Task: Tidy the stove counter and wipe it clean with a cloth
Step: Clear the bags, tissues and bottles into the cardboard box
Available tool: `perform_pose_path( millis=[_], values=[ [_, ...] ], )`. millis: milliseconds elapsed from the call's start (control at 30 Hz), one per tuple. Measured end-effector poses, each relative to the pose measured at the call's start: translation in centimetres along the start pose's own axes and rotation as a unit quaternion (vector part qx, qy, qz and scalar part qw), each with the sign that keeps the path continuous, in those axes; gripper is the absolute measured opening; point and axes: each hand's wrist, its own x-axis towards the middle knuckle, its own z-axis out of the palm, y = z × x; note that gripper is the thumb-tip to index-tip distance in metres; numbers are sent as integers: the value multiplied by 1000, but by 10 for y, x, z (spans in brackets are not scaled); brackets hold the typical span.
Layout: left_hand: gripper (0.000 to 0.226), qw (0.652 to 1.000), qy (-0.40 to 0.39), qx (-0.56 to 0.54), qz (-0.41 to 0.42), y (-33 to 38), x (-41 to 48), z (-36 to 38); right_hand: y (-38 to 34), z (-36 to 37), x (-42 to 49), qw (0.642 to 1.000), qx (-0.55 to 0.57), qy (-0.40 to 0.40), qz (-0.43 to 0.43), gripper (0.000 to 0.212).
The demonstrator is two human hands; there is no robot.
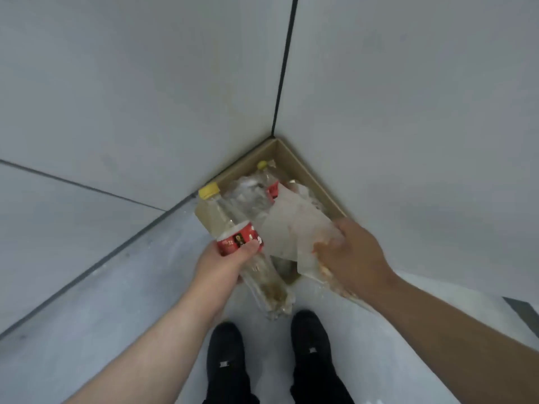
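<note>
My left hand (224,263) grips a clear plastic bottle (233,225) with a yellow cap and a red label, holding it tilted over the near edge of a cardboard box (309,173). My right hand (353,258) holds a crumpled, stained sheet of translucent plastic wrapping (291,228) above the same box. The box sits on the floor in the corner of two grey tiled walls. Inside it lie another clear bottle (267,173) with a yellow cap and more clear plastic waste.
Grey tiled walls (145,83) close in on the left and right and meet behind the box. My two black shoes (309,336) stand on the pale grey floor (116,301) just in front of it.
</note>
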Motion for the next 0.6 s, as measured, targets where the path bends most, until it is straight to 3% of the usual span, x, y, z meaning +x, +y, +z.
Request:
perform_pose_path(
  millis=[133, 267, 400, 500, 600],
  values=[
    [13, 998, -23, -16, -48, -37, 57, 21, 43, 29, 42, 999, -22, 10, -36, 21],
    [13, 999, -24, -2, -38, -53, 106, 31, 64, 57, 79, 998, 0, 27, -61, 18],
    [12, 999, -14, -38, -36, -51, 140, 40, 70, 82, 109, 990, 105, 28, -86, 11],
    [19, 998, 21, -46, -36, -47, 159, 48, 70, 99, 131, 992, 16, 64, -108, 15],
    [24, 999, 26, -35, -33, -45, 172, 56, 74, 113, 147, 988, 17, 77, -129, 16]
  ],
)
